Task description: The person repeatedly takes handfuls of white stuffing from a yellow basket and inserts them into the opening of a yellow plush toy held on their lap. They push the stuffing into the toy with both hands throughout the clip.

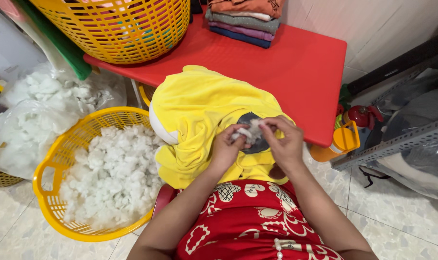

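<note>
Nearest the viewer, a red patterned dress (pixel 250 221) covers the seated person's lap. Above it, the left hand (pixel 227 147) and the right hand (pixel 285 144) meet over a yellow cloth toy skin (pixel 204 120), which lies across the lap and against the table edge. Both hands pinch one tuft of white stuffing (pixel 250 131) between thumb and fingertips, the fingers closed on it from either side; the tuft sits directly over a dark grey patch (pixel 250 119) on the yellow cloth. To the person's left, on the tiled floor, a yellow basket (pixel 60 159) holds a heap of loose white stuffing, and a clear plastic bag (pixel 26 120) of the same stuffing lies just beyond. To the right stands an orange bottle (pixel 342 142). Farther off, the red table (pixel 296 67) carries a larger yellow basket (pixel 122 29) and a stack of folded clothes (pixel 245 21).
</note>
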